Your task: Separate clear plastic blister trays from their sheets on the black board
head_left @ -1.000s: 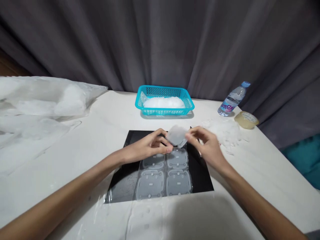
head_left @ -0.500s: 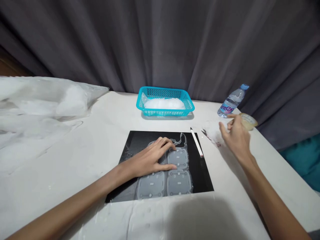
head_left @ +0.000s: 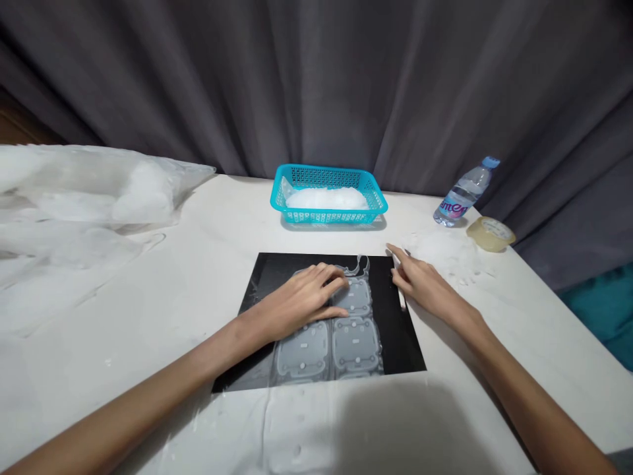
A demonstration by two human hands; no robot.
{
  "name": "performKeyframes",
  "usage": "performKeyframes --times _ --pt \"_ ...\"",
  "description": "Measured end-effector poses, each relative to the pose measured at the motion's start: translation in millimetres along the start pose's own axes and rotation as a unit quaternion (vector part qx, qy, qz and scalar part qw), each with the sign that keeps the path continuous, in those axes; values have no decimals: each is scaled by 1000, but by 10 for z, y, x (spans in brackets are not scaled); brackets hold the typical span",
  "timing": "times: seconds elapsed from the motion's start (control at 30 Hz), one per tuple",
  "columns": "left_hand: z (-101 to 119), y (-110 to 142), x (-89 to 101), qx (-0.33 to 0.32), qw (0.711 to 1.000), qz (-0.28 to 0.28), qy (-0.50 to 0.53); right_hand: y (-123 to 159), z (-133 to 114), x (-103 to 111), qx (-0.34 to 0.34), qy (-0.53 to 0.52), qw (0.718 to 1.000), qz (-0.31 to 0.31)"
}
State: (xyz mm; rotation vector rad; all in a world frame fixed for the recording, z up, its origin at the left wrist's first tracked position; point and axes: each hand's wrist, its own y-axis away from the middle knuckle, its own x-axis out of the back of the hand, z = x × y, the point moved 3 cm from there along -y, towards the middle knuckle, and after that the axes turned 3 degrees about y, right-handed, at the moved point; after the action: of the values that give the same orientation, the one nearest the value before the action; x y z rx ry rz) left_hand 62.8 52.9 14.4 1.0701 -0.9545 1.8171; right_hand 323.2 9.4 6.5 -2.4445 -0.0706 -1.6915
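Observation:
My left hand lies spread and flat on a clear plastic sheet of rounded square pockets. Beneath the sheet is a black board, and part of the sheet runs past its near edge onto the table. At the board's right edge, my right hand has its thumb and fingers closed around a slim white pen-like stick. The index finger reaches along its far end. My fingers hide much of the stick, and the scissors nearby are mostly covered by this hand.
A turquoise basket with white fluffy stuffing stands at the back. Back right are a water bottle and a tape roll; crumpled clear plastic lies before them. A large plastic bag covers the left side.
My right hand has come left and down from beside the tape roll to the white stick, whose far end has swung right. My left hand stays on the plastic sheet.

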Motion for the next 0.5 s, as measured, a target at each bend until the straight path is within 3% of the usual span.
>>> performKeyframes --times 0.2,0.33,0.5 --pt "127 21 -10 53 998 2 40 52 -38 281 6 -150 988 -24" --pt "146 64 -43 77 994 -5 78 78 -106 386 57 -254 965 -41" --pt "80 67 -87 91 992 -15 82 99 -211 218 62 -157 985 28"
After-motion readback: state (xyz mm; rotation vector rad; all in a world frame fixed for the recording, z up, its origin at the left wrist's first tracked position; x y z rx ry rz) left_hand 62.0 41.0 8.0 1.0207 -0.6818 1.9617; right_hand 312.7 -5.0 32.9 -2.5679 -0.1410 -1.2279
